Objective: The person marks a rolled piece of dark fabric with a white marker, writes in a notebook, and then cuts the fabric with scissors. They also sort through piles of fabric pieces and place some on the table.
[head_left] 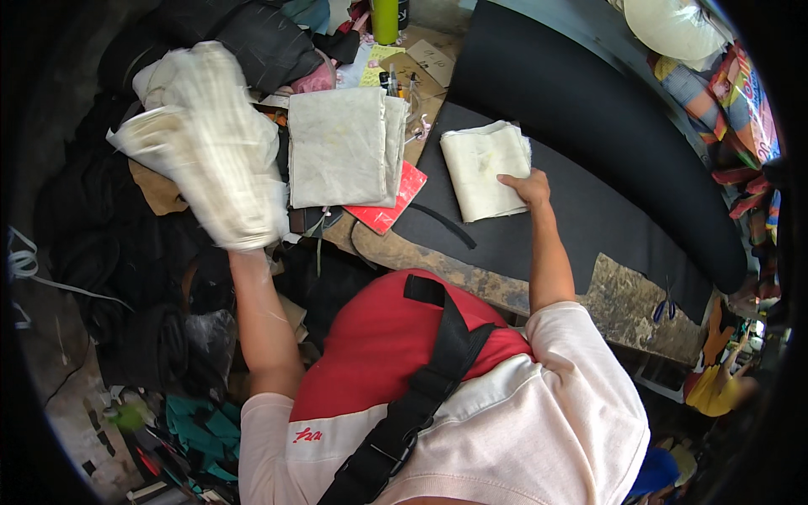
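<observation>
At the left, a bundle of cream cloth (215, 151), smeared by motion, is carried on my left arm (263, 307). The cloth covers my left hand and hides its fingers. My right hand (530, 187) grips the right edge of a folded cream cloth (481, 172), thumb on top and the other fingers out of sight. This cloth rests on black sheet material (581, 227). Between my arms lies a folded greyish-white cloth stack (337, 150), partly over a red flat packet (391, 200).
A large black roll (589, 109) runs along the table's far right side. Blue-handled scissors (665, 310) lie near the worn wooden edge (619, 290). Pens (391, 82) and a green bottle (385, 21) stand at the back. Dark material (160, 345) is heaped at the left.
</observation>
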`<state>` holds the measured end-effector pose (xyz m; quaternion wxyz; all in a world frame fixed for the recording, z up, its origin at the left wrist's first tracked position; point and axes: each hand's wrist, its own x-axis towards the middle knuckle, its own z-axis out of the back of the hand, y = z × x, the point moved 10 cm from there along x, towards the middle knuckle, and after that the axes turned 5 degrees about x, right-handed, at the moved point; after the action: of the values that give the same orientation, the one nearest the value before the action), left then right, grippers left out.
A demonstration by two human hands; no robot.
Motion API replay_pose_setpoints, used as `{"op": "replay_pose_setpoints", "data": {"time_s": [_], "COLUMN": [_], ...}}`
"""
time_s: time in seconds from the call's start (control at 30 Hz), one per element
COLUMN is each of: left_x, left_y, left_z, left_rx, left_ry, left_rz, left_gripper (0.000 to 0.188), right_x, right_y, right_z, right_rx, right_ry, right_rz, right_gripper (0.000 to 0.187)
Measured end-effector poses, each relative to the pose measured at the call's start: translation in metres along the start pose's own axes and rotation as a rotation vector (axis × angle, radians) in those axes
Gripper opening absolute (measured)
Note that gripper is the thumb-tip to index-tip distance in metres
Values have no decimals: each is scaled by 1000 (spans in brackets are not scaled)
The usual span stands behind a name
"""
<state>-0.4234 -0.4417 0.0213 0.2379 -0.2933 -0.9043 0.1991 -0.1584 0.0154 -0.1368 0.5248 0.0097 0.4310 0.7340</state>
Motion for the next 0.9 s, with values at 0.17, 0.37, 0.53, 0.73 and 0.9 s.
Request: {"op": "replay_pose_setpoints", "data": {"time_s": [0.17,0.37,0.53,0.73,0.9], "left_x": [8,30,4,-2,-21], "left_y": [47,39,62,56,57], "left_z": [96,84,108,116,124], "left_rx": [1142,2141,1385,1276,785], "left_ry": [-481,-545,-681,-552,-717], "left_rz": [411,180,342,443,492], "left_gripper": [50,56,67,71,58], "right_x": [-49,-68,-87,-121,-180], "right_y": [76,131,134,160,222], "right_z": [19,-149,-223,-231,-199], "right_rx": [-527,369,738,743,1094], "right_ry": [-556,478,885,1041,1439], "right_rz": [404,548,199,306,560], "right_gripper": [79,84,75,68,107]}}
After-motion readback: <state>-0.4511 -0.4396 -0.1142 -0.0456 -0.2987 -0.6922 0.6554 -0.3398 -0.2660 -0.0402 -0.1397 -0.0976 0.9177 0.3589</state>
